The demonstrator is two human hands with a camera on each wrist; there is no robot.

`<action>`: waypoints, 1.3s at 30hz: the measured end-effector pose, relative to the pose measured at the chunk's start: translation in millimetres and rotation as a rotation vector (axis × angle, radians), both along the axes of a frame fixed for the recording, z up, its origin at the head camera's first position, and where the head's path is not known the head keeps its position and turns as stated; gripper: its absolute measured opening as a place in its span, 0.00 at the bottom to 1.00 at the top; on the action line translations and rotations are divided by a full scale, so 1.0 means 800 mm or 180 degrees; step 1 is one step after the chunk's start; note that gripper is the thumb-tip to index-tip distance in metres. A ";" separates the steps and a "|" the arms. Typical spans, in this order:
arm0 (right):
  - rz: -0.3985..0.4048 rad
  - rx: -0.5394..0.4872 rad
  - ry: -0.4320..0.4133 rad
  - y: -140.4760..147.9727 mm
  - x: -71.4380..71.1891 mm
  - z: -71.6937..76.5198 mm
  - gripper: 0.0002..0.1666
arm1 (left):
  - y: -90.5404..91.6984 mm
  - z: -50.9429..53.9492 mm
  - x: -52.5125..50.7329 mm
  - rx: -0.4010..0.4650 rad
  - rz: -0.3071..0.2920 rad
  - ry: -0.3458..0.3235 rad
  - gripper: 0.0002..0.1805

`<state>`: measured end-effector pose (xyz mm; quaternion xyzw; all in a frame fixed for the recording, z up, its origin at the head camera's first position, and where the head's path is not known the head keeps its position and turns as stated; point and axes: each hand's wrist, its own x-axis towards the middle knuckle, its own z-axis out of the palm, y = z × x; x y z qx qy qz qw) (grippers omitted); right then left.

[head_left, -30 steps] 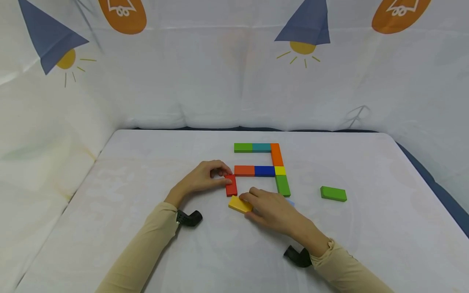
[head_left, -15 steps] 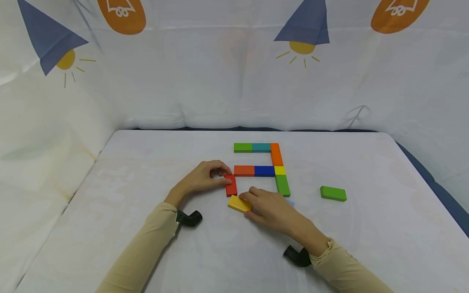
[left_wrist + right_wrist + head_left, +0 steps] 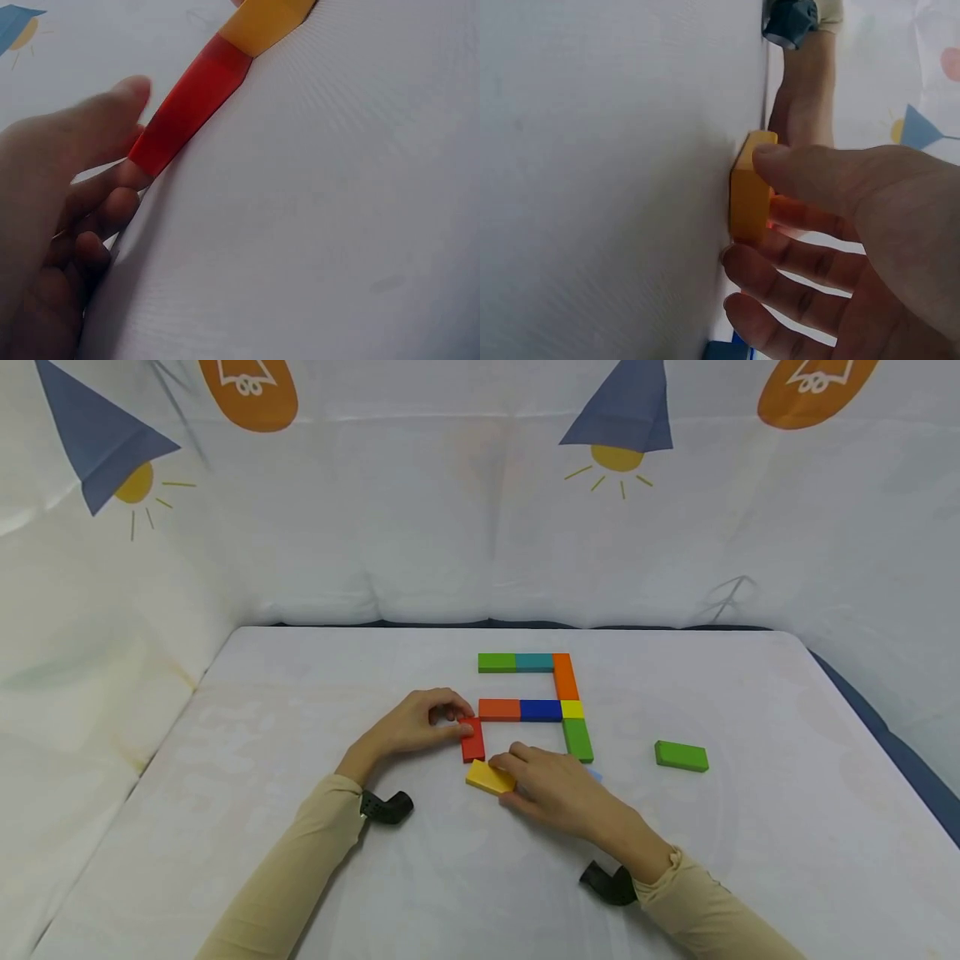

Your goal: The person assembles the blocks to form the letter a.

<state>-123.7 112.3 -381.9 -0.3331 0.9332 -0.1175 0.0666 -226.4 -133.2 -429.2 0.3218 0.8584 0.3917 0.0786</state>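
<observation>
My left hand [image 3: 416,722] pinches a red block [image 3: 473,742] at its far end, thumb on top. In the left wrist view that red block [image 3: 191,101] meets the end of a yellow-orange block [image 3: 270,22]. My right hand [image 3: 558,793] grips the yellow-orange block [image 3: 490,777], which lies slanted on the table near the red one. Thumb and fingers hold this yellow-orange block [image 3: 751,195] in the right wrist view. Only a corner of a light blue block [image 3: 595,774] shows behind my right hand.
On the white table [image 3: 315,668], a row of green [image 3: 497,662], teal [image 3: 534,662] and orange [image 3: 566,677] blocks adjoins orange-red [image 3: 499,710], blue [image 3: 541,710], yellow [image 3: 572,709] and green ones. A separate green block [image 3: 681,756] lies right. Black wrist cameras [image 3: 388,808] stick out from both wrists.
</observation>
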 end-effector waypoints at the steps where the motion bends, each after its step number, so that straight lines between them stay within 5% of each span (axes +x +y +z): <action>1: -0.0037 -0.0022 -0.0057 0.001 -0.001 0.002 0.25 | -0.001 0.001 0.000 -0.0005 0.0010 -0.0017 0.14; 6: -0.0297 -0.0168 -0.0242 0.017 -0.009 0.020 0.23 | -0.009 0.009 0.000 0.0003 0.0009 -0.0014 0.14; 13: -0.0322 -0.0143 -0.0298 0.057 -0.020 0.040 0.18 | -0.012 0.028 0.006 -0.0088 -0.0058 0.0309 0.14; 19: -0.0268 -0.0122 -0.0330 0.077 -0.023 0.045 0.13 | 0.009 0.046 0.021 -0.0259 -0.0415 0.0310 0.14; 30: -0.0664 0.0103 -0.0657 0.086 -0.018 0.046 0.10 | 0.054 0.057 0.054 -0.0788 -0.1123 0.0448 0.18; 39: -0.0739 0.0237 -0.0701 0.091 -0.015 0.042 0.11 | 0.062 0.057 0.062 -0.1006 -0.1215 0.0417 0.21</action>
